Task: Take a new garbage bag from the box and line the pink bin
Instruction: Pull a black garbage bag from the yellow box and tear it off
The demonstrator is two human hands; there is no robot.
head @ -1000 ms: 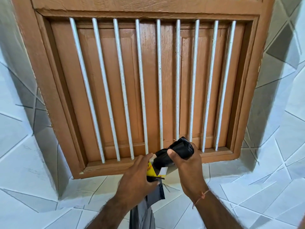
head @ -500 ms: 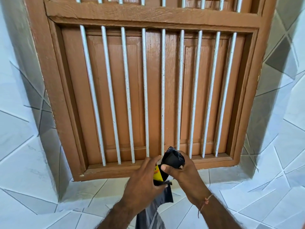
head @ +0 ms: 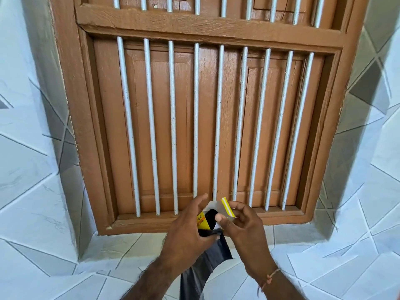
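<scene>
A small yellow garbage bag box (head: 202, 221) is held in front of the window sill. The black bag roll (head: 211, 216) sits inside its open top. My left hand (head: 186, 234) grips the box from the left, with a loose black garbage bag (head: 206, 262) hanging down under it. On the right, my right hand (head: 244, 230) pinches the box's white, yellow-edged lid flap (head: 226, 207) between thumb and fingers. The pink bin is not in view.
A brown wooden window (head: 207, 126) with shut shutters and several white vertical bars fills the wall ahead. Its sill (head: 151, 223) lies just behind my hands. White tiles with grey lines (head: 54, 213) cover the wall around and below.
The black roll, held above the box by my right hand a second ago, now sits inside the box. My right hand has moved to the lid flap. The view has tilted upward.
</scene>
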